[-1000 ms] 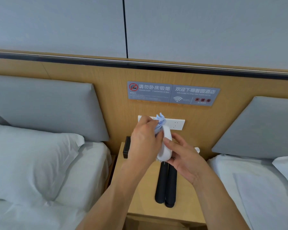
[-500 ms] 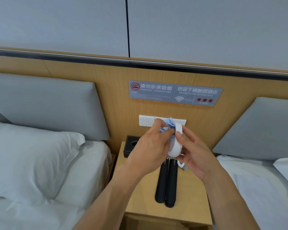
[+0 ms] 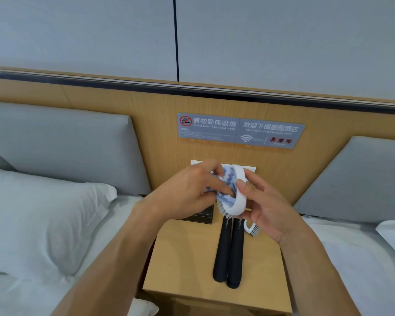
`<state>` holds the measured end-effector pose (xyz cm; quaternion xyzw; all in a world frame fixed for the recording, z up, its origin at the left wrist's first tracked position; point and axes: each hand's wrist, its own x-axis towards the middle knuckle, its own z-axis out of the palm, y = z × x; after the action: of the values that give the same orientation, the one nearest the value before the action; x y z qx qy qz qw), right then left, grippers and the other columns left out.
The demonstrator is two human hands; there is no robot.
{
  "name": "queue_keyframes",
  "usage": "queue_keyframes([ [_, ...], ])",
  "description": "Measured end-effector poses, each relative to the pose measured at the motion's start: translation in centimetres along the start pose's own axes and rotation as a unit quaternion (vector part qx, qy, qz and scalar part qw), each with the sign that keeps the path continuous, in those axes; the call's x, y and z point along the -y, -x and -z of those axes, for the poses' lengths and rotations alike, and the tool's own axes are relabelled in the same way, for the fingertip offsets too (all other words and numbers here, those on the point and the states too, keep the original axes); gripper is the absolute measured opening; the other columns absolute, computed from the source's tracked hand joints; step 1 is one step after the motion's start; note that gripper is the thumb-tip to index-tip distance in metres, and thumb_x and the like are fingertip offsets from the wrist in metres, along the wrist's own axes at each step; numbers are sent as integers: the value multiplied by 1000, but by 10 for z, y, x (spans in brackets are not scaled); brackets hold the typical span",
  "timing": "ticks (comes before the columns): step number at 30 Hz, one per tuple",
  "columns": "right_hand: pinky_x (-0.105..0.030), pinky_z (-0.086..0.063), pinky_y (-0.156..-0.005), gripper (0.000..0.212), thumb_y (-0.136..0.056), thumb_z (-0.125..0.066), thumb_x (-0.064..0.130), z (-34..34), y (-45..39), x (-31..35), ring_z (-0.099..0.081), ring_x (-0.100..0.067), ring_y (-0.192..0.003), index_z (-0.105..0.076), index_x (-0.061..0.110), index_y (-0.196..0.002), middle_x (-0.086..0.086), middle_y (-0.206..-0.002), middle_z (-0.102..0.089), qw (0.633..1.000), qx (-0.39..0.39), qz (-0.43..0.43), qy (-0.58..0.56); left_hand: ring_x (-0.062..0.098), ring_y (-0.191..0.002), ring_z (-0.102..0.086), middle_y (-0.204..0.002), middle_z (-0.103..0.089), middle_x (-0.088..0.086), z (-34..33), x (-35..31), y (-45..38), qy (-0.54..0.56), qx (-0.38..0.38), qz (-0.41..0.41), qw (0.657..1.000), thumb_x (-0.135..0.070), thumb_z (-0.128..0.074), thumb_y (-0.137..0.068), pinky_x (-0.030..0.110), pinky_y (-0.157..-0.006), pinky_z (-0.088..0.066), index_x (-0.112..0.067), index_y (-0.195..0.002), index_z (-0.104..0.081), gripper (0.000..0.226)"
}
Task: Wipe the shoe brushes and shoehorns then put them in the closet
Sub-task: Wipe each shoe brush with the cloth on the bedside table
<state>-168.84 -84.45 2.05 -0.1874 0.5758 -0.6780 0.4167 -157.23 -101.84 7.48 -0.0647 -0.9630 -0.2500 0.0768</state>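
Black shoehorns [image 3: 228, 252] two, white brushes two, one held [image 3: 238, 192], one cloth [image 3: 226, 188]

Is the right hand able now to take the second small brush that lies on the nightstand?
Probably not at once: the right hand grips the white brush that the left hand wipes with the cloth. The small brush lies just beneath it, uncovered, beside the shoehorns.
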Motion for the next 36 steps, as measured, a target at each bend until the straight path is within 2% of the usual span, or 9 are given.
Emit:
queue_keyframes([
  [7, -56, -53, -94, 45, -80, -74, 43, -4, 0, 5, -69, -27, -106, -69, 31, -123, -8, -120, -72, 1000, 1, 3, -3, 18, -80, -52, -110, -47, 6, -11, -9, -8, -52, -84, 35, 995, -15, -48, -98, 30, -68, -48, -16, -122, -66, 30],
  [12, -50, -59, -87, 43, -80, -72, 41, -2, -1, 9, -71, -22, -94, -71, 27, -121, -8, -110, -74, 999, -37, 15, -22, 23, -74, -49, -104, -43, 6, -25, -28, -14, -54, -82, 42, 994, -12, -42, -99, 44, -64, -49, -8, -113, -64, 26],
  [18, -41, -59, -76, 51, -77, -74, 43, -3, 2, 5, -71, -24, -87, -68, 24, -124, -11, -110, -73, 995, -89, -3, -40, 19, -80, -50, -96, -46, 3, -28, -23, -6, 22, -24, 52, 998, -7, -47, -95, 29, -71, -42, -11, -108, -68, 25],
  [24, -32, -57, -66, 67, -67, -78, 49, -17, 4, 2, -72, -18, -83, -63, 27, -128, -4, -104, -75, 991, -125, 15, -46, 4, -83, -60, -90, -64, -10, -35, -18, 1, 168, -85, 149, 971, -19, -63, -90, 18, -73, -45, -29, -115, -71, 28],
  [26, -33, -58, -67, 68, -67, -77, 49, -18, 4, 4, -73, -21, -90, -62, 28, -130, -5, -110, -75, 989, -135, 21, -54, 0, -88, -66, -99, -70, -13, -38, -16, 5, 268, -86, 155, 947, -18, -72, -84, 22, -81, -53, -27, -117, -69, 34],
  [28, -36, -59, -72, 68, -67, -78, 48, -17, 4, 6, -74, -24, -96, -61, 29, -130, -7, -113, -75, 987, -145, 24, -68, 8, -97, -69, -112, -70, -8, -40, -16, 8, 357, -68, 178, 914, -13, -81, -74, 39, -86, -58, -23, -125, -64, 54],
  [30, -38, -60, -77, 72, -64, -79, 47, -20, 4, 7, -73, -25, -99, -59, 28, -131, -8, -115, -74, 984, -155, 23, -80, 11, -98, -69, -113, -68, -4, -44, -16, 9, 339, -92, 191, 917, -11, -85, -69, 43, -83, -59, -23, -125, -63, 61],
  [34, -38, -60, -79, 81, -64, -80, 45, -32, 2, 2, -74, -25, -101, -51, 25, -138, -7, -113, -75, 984, -145, 38, -94, 5, -83, -64, -92, -66, -10, -44, -18, 6, 232, -182, 181, 938, -20, -86, -68, 32, -76, -56, -32, -102, -72, 39],
  [36, -36, -58, -76, 70, -75, -75, 47, -32, 4, 2, -73, -25, -102, -52, 25, -137, -9, -116, -74, 986, -131, 43, -90, 6, -80, -62, -88, -64, -9, -41, -16, 7, 241, -185, 167, 938, -17, -85, -70, 27, -72, -52, -35, -96, -73, 34],
])
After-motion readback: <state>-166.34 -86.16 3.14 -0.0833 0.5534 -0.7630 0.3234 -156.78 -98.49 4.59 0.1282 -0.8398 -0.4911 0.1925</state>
